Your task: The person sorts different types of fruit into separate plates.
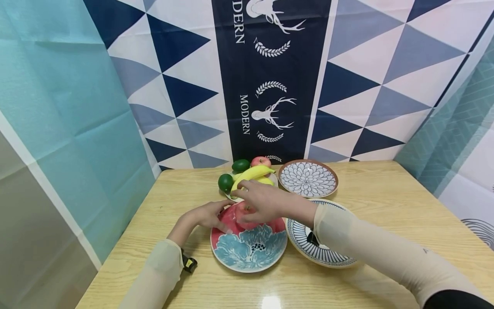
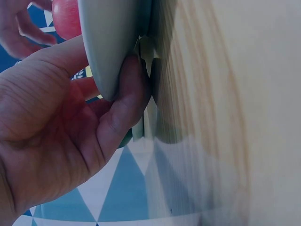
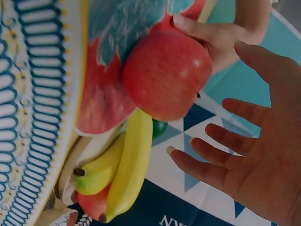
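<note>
Nearest the camera, the flowered plate (image 1: 248, 244) is gripped at its left rim by the left hand (image 1: 206, 216), thumb on top and fingers (image 2: 124, 101) curled under the edge. A red apple (image 1: 245, 209) sits on the red back part of that plate, directly beneath the right hand (image 1: 262, 201), which is held over it with fingers (image 3: 211, 157) spread and apart from the fruit. The right hand is the nearer one to the apple. Behind, a white dish (image 1: 273, 177) is filled with a banana (image 1: 252, 174), two green fruits (image 1: 225, 182) and another apple (image 1: 261, 162); its long axis runs left to right. Two patterned plates (image 1: 308, 179) to the right hold nothing.
</note>
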Available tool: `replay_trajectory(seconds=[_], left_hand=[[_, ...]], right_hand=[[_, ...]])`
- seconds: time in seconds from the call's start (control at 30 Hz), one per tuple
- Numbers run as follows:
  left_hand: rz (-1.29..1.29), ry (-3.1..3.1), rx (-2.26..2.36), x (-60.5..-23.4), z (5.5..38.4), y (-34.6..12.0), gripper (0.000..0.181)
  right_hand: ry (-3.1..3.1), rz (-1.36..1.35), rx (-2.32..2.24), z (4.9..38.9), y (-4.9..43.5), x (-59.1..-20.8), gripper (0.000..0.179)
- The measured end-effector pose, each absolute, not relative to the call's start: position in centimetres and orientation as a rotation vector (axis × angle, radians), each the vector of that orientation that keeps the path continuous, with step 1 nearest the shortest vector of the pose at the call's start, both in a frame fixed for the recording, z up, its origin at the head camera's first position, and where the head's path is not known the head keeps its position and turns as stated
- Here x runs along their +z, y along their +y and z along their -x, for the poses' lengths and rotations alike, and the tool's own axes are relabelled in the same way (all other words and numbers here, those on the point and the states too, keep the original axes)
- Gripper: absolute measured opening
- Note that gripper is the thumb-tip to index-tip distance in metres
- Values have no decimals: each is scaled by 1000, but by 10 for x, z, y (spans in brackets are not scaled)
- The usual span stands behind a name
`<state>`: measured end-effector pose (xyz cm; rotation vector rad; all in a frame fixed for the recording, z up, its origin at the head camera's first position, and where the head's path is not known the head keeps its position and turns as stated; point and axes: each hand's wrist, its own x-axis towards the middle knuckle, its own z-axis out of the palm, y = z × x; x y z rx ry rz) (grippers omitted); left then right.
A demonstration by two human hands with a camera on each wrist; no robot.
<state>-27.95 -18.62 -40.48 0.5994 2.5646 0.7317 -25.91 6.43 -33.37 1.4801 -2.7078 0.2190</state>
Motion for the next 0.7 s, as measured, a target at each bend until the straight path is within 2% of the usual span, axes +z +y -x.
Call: replay_trajectory(seconds=[0.33, 0.7], left_hand=[[-597, 2554, 746, -401, 277, -186, 92], [-618, 2539, 774, -405, 277, -185, 89]], right_hand=[[-2729, -1278, 220, 288, 65, -315, 66], [-2794, -1125, 202, 323, 75, -318, 65]])
